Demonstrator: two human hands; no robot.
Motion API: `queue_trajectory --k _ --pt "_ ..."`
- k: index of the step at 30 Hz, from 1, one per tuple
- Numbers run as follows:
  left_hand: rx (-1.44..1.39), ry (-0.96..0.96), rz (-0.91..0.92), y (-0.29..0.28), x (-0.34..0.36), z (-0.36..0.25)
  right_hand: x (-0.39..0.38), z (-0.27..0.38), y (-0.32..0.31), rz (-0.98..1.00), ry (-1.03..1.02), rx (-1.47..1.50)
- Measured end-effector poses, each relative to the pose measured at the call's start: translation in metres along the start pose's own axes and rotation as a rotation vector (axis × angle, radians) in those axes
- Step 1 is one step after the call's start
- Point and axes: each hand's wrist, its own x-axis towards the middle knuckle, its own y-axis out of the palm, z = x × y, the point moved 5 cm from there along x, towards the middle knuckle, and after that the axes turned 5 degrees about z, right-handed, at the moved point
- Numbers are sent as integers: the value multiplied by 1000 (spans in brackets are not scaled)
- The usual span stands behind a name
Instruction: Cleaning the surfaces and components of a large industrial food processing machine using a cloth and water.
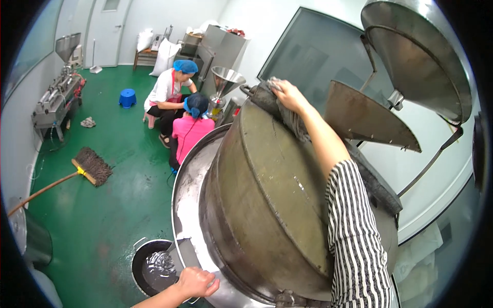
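My right hand [290, 96] is closed on a wet grey cloth [296, 121] at the upper edge of a large round metal drum [257, 190]. The cloth hangs from the hand against the drum's dark top bar. Low in the view, my left hand [198, 283] is curled into a fist by the shiny steel rim [186, 192] that rings the drum. Whether anything is inside that fist is hidden. Just left of it, a dark bucket [137, 269] on the floor holds murky water, under a spout at the rim.
A large steel cone [421, 56] and a flat metal plate [370, 115] overhang at right. Two people in blue caps crouch beyond the drum near a funnel-topped filling machine [226, 79]. A broom [92, 167], a blue stool [127, 98] and a rag [88, 122] are on the green floor.
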Motion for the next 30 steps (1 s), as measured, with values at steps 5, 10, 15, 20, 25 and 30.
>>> queue_trajectory --k 5,10,15,20,25,30 --pt "-4 8 0 -3 6 -1 -30 30 -23 -49 -9 69" --pt "15 -20 20 -5 3 -2 -76 62 -31 233 -76 291" --pt "42 -48 59 -5 8 -5 -103 75 5 203 20 191" --pt "35 -44 56 0 11 -2 -151 130 -12 194 -39 199" --pt "38 -67 39 -5 8 1 -213 197 -37 133 -299 264" --pt "25 -81 28 1 14 -4 -307 242 -80 153 -361 158"
